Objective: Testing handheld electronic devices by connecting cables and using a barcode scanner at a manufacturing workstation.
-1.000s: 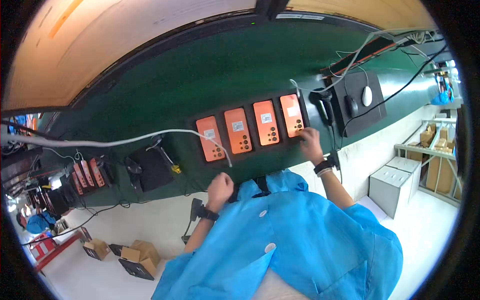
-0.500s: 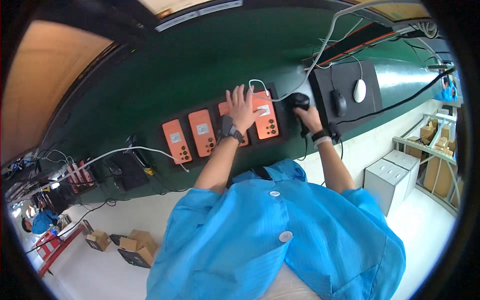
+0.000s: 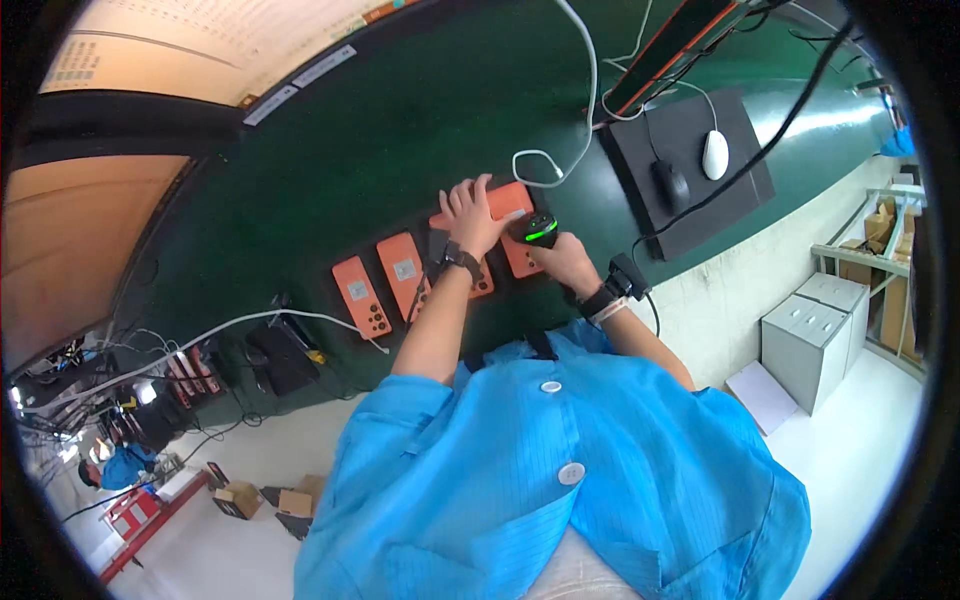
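Note:
Several orange phones lie in a slanting row on the bench, backs up, with labels and dark camera rings. The leftmost phone and its neighbour, the second phone, are mostly uncovered. My left hand rests with fingers apart across the upper part of the phones at the right end, hiding much of them. My right hand grips a black barcode scanner with a bright green light. The scanner is over the rightmost phone and covers its middle.
A white cable curls beyond the phones, its plug end lying loose. To the right, a dark mat bears a black mouse and a white mouse. A black cable crosses it. Another white cable reaches the leftmost phone.
My right hand has brought the scanner leftward over the rightmost phone, and its green light now shows. My left hand stays on the phones. The white cable's plug end now lies apart from the phone.

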The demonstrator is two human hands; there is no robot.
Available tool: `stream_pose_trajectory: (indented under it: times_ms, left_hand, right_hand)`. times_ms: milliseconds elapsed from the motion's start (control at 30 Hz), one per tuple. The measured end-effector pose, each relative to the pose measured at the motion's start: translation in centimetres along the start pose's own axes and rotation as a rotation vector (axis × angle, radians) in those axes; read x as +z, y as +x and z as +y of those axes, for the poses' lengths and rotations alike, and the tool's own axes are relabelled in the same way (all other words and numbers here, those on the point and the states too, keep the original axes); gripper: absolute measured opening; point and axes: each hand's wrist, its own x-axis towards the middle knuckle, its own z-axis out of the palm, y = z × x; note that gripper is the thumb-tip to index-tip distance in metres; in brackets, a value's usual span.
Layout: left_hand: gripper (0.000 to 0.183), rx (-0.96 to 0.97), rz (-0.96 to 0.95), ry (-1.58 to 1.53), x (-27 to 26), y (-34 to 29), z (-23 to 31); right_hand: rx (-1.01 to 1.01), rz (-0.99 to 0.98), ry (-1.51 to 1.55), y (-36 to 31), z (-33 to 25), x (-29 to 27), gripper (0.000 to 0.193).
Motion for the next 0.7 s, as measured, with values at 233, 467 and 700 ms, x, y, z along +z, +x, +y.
stream_pose_trajectory:
  times_ms: [233,467,700]
  left_hand:
    - [0.084,-0.100,0.056,-0.175,-0.7,-3.6,2.1]
    - [0.061,-0.123,0.132,-0.461,4.2,-8.4,3.8]
    - [0.062,-0.496,0.068,-0.827,8.3,-3.2,1.7]
  right_hand:
    - [-0.188,0.349,0.091,2.2,4.7,-2.2,0.032]
    - [-0.203,0.817,-0.273,7.1,6.8,-2.0,0.068]
    - [-0.667,0.201,-0.081,9.0,-3.1,0.1,0.055]
